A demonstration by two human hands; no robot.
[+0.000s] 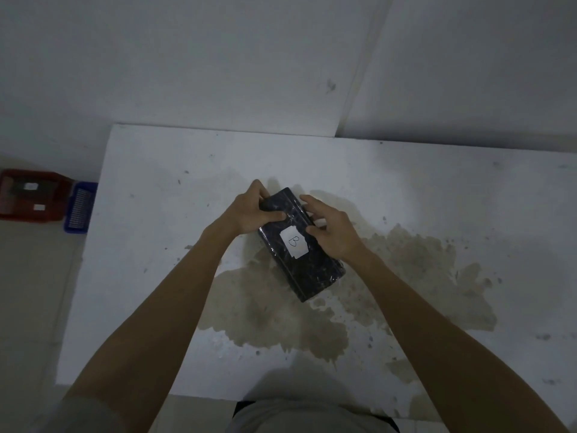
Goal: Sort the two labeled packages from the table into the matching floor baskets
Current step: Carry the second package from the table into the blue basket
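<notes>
A black wrapped package (315,273) with a white label marked "B" lies at the middle of the white table (150,245). My left hand (253,214) grips its far left edge, thumb on top. My right hand (334,229) holds its right side, fingers curled over the top beside the label. On the floor at the far left stand a red basket (31,195) and a blue basket (79,207). The red basket has dark contents with two white labels in it. No second package shows on the table.
A large brown stain (406,276) spreads over the table around and to the right of the package. Grey walls meet in a corner behind the table. Pale floor runs along the table's left side to the baskets.
</notes>
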